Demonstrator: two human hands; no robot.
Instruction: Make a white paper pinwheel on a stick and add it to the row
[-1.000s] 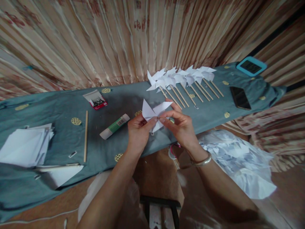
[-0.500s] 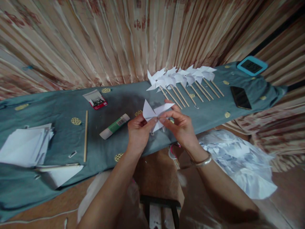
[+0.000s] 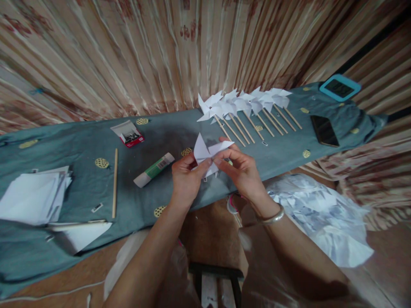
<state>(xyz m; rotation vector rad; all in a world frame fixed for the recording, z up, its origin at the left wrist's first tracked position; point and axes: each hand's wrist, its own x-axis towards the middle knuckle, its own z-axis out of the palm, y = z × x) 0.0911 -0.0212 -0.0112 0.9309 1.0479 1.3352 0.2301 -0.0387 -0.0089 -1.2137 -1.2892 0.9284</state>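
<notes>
A white paper pinwheel [image 3: 202, 150] is held between my two hands above the front edge of the table. My left hand [image 3: 188, 177] grips its left side, thumb pressed near the centre. From the right, my right hand [image 3: 240, 169] pinches at the centre with thumb and index finger; whatever small thing lies under those fingertips is hidden. A green and white glue stick [image 3: 154, 170] lies to the left of my left hand. Beyond my hands, several finished pinwheels [image 3: 212, 108] on wooden sticks lie in a row. A loose wooden stick [image 3: 114, 184] rests farther left.
An open red box of small metal pins [image 3: 131, 137] stands at the back left. A stack of white paper [image 3: 32, 196] lies at far left. On the right are a phone [image 3: 324, 130] and a blue digital clock [image 3: 340, 87]. A plastic bag of paper scraps [image 3: 317, 214] sits below the table.
The pinwheel has turned and shifted very slightly between my fingers, and my right fingers have moved a little. The things on the table stay where they were.
</notes>
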